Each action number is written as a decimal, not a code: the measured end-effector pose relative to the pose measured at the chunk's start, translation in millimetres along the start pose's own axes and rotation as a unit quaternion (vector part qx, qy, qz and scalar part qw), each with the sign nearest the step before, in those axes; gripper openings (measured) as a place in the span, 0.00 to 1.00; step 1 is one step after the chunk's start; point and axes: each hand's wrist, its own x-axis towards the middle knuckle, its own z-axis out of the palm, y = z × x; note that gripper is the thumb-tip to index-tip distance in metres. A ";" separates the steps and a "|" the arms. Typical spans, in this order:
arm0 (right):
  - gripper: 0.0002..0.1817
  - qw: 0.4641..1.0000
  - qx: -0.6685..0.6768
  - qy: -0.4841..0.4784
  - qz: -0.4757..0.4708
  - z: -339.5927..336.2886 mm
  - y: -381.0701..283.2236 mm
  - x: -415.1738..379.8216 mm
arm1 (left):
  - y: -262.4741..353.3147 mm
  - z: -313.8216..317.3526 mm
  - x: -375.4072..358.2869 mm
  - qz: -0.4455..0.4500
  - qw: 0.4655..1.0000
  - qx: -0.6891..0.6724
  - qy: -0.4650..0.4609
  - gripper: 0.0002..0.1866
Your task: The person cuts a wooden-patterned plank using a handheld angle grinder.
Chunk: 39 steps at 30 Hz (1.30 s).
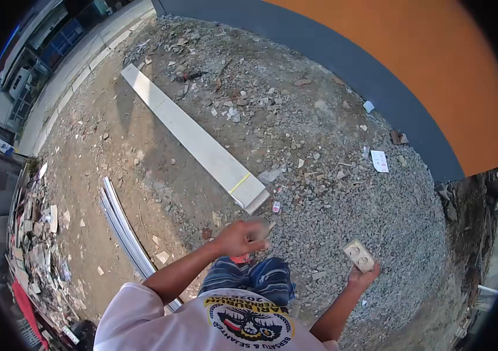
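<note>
A cream double wall socket (359, 255) with two round outlets faces up in my right hand (364, 276), whose fingers close around its lower edge. My left hand (243, 237) is in front of my body with its fingers curled. Motion blurs the fingers, and a small pale piece (271, 226) shows by their tips; its kind cannot be made out. Beyond my left hand lies the near end of a long stack of pale boards (202, 146), bound with yellow straps. A small red-and-white packet (276, 206) rests on the gravel close to that end.
Long thin metal strips (125, 231) lie on the soil at left. Grey gravel (389, 222) covers the ground at right, below an orange and grey wall (436, 70). A white printed sheet (379, 161) lies near the wall. Broken rubble (41, 234) is heaped at far left.
</note>
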 end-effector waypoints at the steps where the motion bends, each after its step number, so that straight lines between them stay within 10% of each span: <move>1: 0.30 0.999 0.030 -0.003 -0.037 36.1 -16.3 7.8 | 13.3 -26.7 18.3 0.018 0.999 -0.006 0.030 0.18; 5: 0.31 0.980 0.160 -0.051 -0.108 167.4 -90.4 52.0 | 38.3 -111.6 88.3 0.049 0.988 -0.080 0.125 0.17; 12: 0.32 0.945 0.199 -0.169 -0.195 482.0 -159.4 220.8 | -6.6 -185.3 212.6 -0.153 0.976 -0.075 0.134 0.19; 16: 0.32 0.963 0.137 -0.178 -0.149 706.1 -124.1 293.3 | 45.8 -227.1 271.3 -0.253 0.951 -0.089 0.154 0.18; 23: 0.36 0.933 0.032 -0.357 0.027 1012.3 72.0 234.7 | 99.2 -284.6 351.4 -0.163 0.947 -0.198 0.196 0.16; 31: 0.31 0.873 -0.263 -0.161 0.377 987.8 419.7 219.1 | 44.2 -369.2 384.0 -0.179 0.911 -0.261 0.265 0.18; 39: 0.27 0.857 -0.372 0.027 0.356 920.7 629.2 171.8 | -143.2 -529.8 440.2 -0.233 0.895 -0.342 0.167 0.22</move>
